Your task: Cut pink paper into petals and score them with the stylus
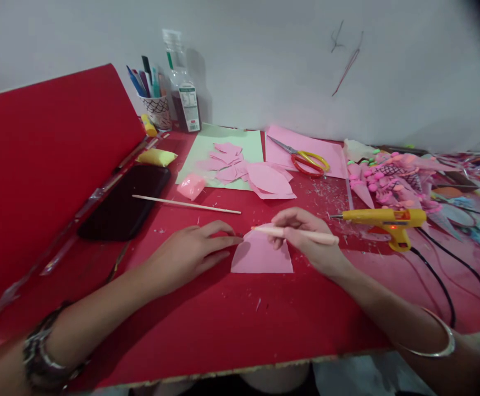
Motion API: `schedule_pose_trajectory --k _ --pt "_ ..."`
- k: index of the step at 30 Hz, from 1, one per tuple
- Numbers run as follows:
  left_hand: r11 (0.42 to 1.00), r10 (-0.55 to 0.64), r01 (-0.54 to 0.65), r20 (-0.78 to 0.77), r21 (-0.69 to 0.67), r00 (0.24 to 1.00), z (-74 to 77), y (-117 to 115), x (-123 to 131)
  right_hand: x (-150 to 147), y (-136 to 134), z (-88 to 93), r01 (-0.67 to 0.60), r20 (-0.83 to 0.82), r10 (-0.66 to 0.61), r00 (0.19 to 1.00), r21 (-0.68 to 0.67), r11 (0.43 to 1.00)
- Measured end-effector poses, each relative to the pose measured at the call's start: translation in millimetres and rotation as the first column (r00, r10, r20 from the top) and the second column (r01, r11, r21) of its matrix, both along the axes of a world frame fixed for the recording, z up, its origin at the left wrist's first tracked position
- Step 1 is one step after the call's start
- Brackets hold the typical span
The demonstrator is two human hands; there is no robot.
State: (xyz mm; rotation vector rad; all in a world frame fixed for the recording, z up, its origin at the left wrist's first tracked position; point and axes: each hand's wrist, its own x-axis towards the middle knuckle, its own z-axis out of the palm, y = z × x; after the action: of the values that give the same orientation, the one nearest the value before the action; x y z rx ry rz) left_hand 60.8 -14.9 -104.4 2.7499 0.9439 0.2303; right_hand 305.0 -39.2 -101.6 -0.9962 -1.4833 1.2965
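Note:
A pink paper piece with a straight bottom edge and a rounded top lies flat on the red tabletop. My right hand is closed around a thick cream-coloured pen, which slants over the paper. The pen's reddish tip is close to the paper's top edge; whether it touches cannot be made out. My left hand lies open and palm down, its fingertips at the paper's left edge. Just beyond it rests a thin wooden stick.
Cut pink petal shapes lie on a pale green sheet. Scissors rest on pink paper. On the right are a yellow glue gun, its light lit, and pink cone crafts. A phone, bottle and pen cup stand leftward.

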Motion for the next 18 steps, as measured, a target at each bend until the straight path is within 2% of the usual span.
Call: schedule_pose_trajectory --k 4,6,12,18 --pt "0.996 -0.084 0.085 -0.040 0.024 0.996 0.2 -1 3 -8 -8 2.7 -0.159 0.134 0.176 0.975 -0.128 0.979" --pt "0.995 -0.094 0.095 -0.053 0.032 0.994 1.2 -2 3 -11 -10 4.1 -0.199 0.193 0.225 0.955 -0.143 0.969" --pt "0.997 -0.078 0.078 -0.032 0.005 0.996 1.5 -4 4 -12 -13 7.6 -0.297 0.281 0.321 0.905 -0.123 0.947" --pt "0.999 -0.019 0.018 -0.020 -0.042 1.000 1.2 -7 8 -11 -12 8.1 -0.318 0.341 0.328 0.881 -0.085 0.944"
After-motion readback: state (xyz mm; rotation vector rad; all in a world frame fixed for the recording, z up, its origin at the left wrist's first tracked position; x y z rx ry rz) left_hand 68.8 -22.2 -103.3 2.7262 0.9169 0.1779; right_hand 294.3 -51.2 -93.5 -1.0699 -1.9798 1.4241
